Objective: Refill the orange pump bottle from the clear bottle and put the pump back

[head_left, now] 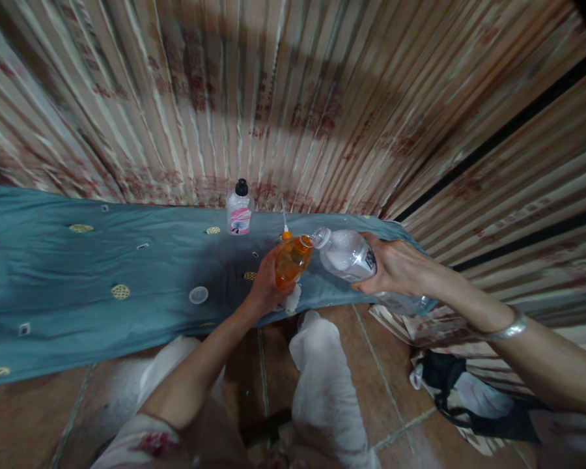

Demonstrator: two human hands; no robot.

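Observation:
My left hand [264, 285] is wrapped round a small orange see-through bottle [291, 263], its open mouth tipped up to the right. In my right hand [388, 264] lies a large clear plastic bottle [344, 253], tilted nearly level with its mouth at the orange bottle's rim. Whether liquid runs between them I cannot make out. Just behind the orange bottle, on the blue cloth, is an orange pump top with a thin tube [285, 225]. A white label hangs partly hidden below my left hand.
A clear bottle with a black cap and pink label [239, 215] stands at the back of the blue cloth [161, 254]. Left of my hand lies a round clear lid [198, 295]. Pleated curtains [224, 98] rise behind and at right. A dark bag [469, 391] rests on the tiled floor.

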